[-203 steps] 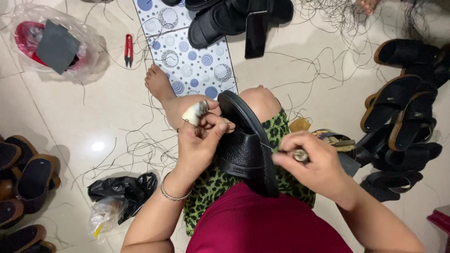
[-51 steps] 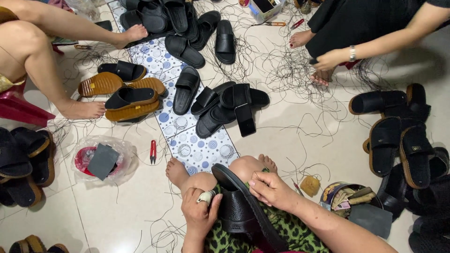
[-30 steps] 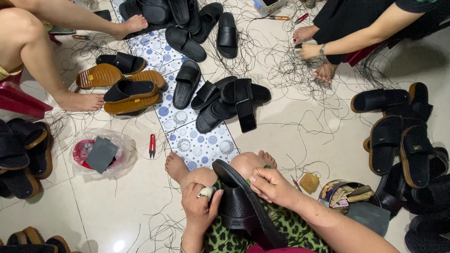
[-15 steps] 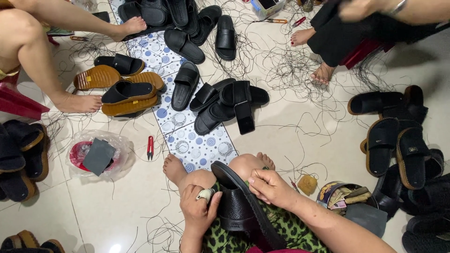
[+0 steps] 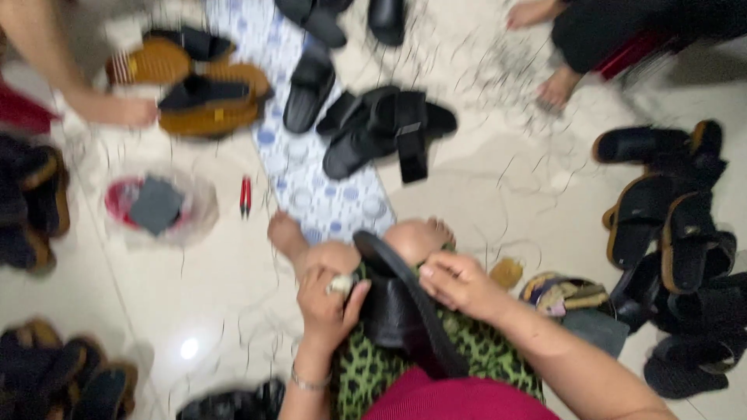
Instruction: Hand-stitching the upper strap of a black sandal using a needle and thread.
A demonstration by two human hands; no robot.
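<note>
The black sandal lies across the person's lap, sole edge up, its toe end rising between the two bent knees. It is the landmark here.

The left hand is at the sandal's left side, fingers curled tight against the upper; its grip is clenched on the sandal, and a small pale object, too blurred to identify, sits pinched near the thumb. The wrist comes up from below, bent slightly inward, with a thin bracelet on it.

The right hand rests on the sandal's right edge, palm down, fingers folded over the rim of the sole; its grip is closed on the sandal. The forearm runs in from the lower right corner.

Beyond the sandal's toe lies a patterned blue-and-white mat on the floor, with a heap of black sandals on it. Left of the sandal, small red clippers lie on the floor tiles.
</note>
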